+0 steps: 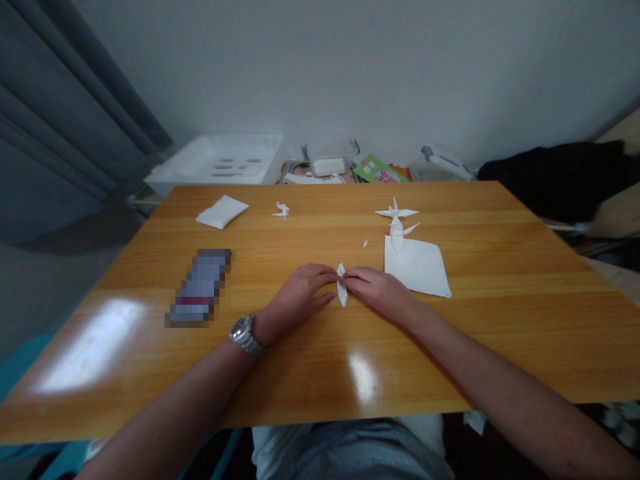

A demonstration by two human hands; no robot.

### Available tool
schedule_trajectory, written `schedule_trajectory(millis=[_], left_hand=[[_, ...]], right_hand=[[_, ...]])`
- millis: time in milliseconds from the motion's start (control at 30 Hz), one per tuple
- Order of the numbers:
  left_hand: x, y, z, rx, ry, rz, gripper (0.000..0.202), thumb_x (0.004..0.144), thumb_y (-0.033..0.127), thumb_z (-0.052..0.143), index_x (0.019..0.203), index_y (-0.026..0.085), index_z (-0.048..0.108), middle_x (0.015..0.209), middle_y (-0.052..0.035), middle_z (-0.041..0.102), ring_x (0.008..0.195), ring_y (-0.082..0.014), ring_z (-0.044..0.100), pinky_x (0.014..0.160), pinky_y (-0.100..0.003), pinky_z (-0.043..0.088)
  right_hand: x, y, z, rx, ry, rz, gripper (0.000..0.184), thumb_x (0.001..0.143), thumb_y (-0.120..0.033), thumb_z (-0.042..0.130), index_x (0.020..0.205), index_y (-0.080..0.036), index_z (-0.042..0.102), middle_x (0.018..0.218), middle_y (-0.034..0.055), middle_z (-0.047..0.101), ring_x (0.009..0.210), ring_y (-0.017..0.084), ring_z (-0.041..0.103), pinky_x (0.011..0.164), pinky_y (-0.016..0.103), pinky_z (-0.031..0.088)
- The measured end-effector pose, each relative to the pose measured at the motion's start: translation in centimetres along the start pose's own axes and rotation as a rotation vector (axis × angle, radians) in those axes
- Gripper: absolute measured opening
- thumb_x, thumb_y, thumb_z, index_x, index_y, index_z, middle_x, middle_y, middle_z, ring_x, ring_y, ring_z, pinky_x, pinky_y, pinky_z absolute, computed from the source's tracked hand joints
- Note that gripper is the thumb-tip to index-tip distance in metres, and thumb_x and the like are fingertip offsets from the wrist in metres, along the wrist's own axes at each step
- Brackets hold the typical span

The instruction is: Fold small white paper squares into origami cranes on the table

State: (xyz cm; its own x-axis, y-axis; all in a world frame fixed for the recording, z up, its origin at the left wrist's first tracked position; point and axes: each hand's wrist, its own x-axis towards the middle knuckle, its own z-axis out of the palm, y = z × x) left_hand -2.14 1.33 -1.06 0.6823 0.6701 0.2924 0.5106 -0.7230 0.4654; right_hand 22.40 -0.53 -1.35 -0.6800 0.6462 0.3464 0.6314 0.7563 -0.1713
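Observation:
A narrow, diamond-shaped piece of folded white paper (343, 297) lies on the wooden table in front of me, its long axis pointing away from my body. From one side my left hand (311, 285), with a metal watch (245, 333) on its wrist, holds the paper's edge between bent fingers. My right hand (375, 288) grips the opposite edge, its fingertips meeting the left ones over the middle. The fingers cover part of the paper. Beyond my right hand lie a white paper sheet (417, 267) and folded paper cranes (396, 230).
A smaller paper figure (283, 211) and a white paper packet (223, 212) are toward the table's far edge. On the left lies a phone (200, 287), blurred out. Behind the table stand a white plastic tray (220, 157) and a green booklet (380, 171).

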Motion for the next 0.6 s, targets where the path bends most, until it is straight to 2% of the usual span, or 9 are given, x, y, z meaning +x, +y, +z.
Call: schedule_trajectory(millis=[133, 400, 600], left_hand=[[0.0, 0.0, 0.0, 0.016, 0.002, 0.004, 0.029, 0.095, 0.029, 0.065, 0.123, 0.023, 0.066, 0.126, -0.0079, 0.067, 0.117, -0.0238, 0.061, 0.105, -0.042, 0.048], [0.2, 0.9, -0.2, -0.005, 0.028, -0.013, 0.021, 0.097, 0.027, 0.061, 0.117, 0.021, 0.064, 0.115, -0.0068, 0.068, 0.107, -0.0221, 0.063, 0.098, -0.039, 0.05], [0.3, 1.5, 0.0, 0.125, 0.018, 0.011, 0.02, 0.1, 0.032, 0.056, 0.113, 0.021, 0.065, 0.112, -0.0078, 0.068, 0.104, -0.0228, 0.063, 0.094, -0.038, 0.05]], right_hand=[[0.0, 0.0, 0.3, 0.011, -0.001, -0.009, 0.023, 0.098, -0.012, 0.056, 0.116, -0.019, 0.069, 0.117, 0.0106, 0.071, 0.105, 0.024, 0.069, 0.089, 0.038, 0.06], [0.1, -0.6, 0.3, 0.346, 0.162, 0.153, 0.019, 0.101, -0.021, 0.055, 0.11, -0.022, 0.071, 0.109, 0.0082, 0.074, 0.1, 0.021, 0.071, 0.089, 0.037, 0.059], [0.1, -0.8, 0.5, 0.339, 0.151, 0.17, 0.015, 0.099, -0.019, 0.057, 0.107, -0.021, 0.07, 0.108, 0.0079, 0.074, 0.099, 0.021, 0.07, 0.088, 0.035, 0.057]])
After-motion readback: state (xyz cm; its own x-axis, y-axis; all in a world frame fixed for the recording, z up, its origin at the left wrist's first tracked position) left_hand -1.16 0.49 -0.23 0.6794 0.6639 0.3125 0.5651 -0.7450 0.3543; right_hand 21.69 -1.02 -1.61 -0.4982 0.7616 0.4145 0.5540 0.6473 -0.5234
